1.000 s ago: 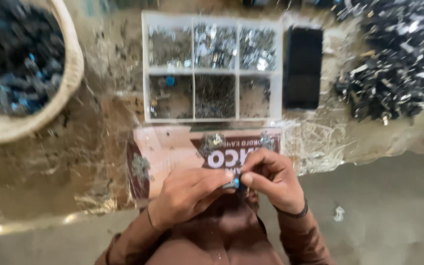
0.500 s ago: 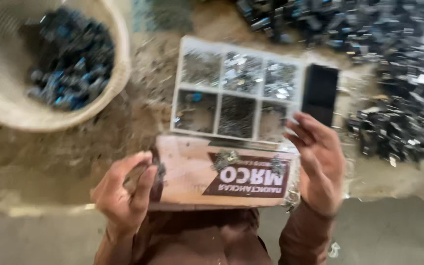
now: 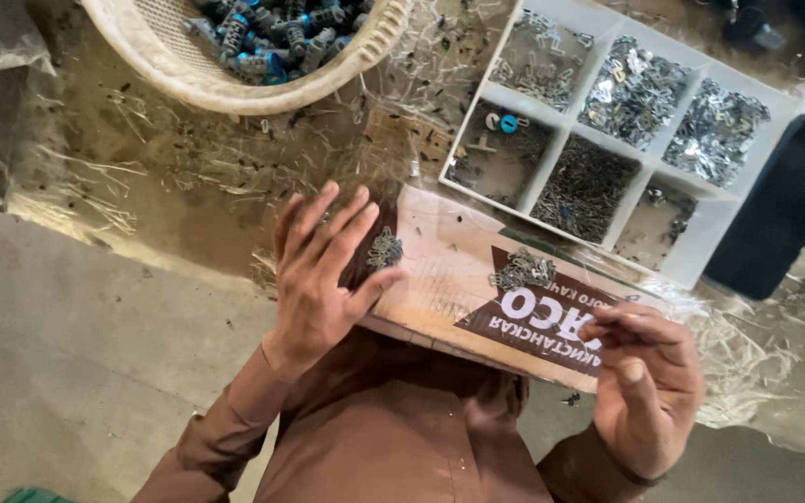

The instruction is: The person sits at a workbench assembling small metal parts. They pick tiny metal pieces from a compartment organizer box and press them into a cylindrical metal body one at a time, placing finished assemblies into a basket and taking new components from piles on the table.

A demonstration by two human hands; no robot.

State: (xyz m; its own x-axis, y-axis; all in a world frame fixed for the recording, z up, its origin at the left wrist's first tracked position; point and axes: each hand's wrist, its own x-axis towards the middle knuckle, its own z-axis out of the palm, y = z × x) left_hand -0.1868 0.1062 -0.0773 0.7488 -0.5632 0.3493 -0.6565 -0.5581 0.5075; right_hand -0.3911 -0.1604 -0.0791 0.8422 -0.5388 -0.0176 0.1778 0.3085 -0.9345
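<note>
A brown cardboard piece [image 3: 449,279] lies across my lap with two small heaps of metal clips [image 3: 522,270] on it. My left hand [image 3: 323,270] hovers palm down over its left end with fingers spread, and the thumb lies beside one clip heap [image 3: 384,250]. At the cardboard's right end, my right hand [image 3: 649,377] has its fingers curled and its fingertips pinched together. Whether they hold a small part is hidden.
A white compartment tray [image 3: 701,256] of small metal parts sits beyond the cardboard. A black flat slab [image 3: 775,214] lies to its right. A woven basket [image 3: 235,88] of blue and dark parts stands at the top left. Wire scraps litter the plastic sheet [image 3: 188,177]. Bare floor [image 3: 67,354] lies on the left.
My hands, joined on a small blue part a second ago, have separated. The left now spreads over the cardboard's left end, and the right has dropped to its right end and curled.
</note>
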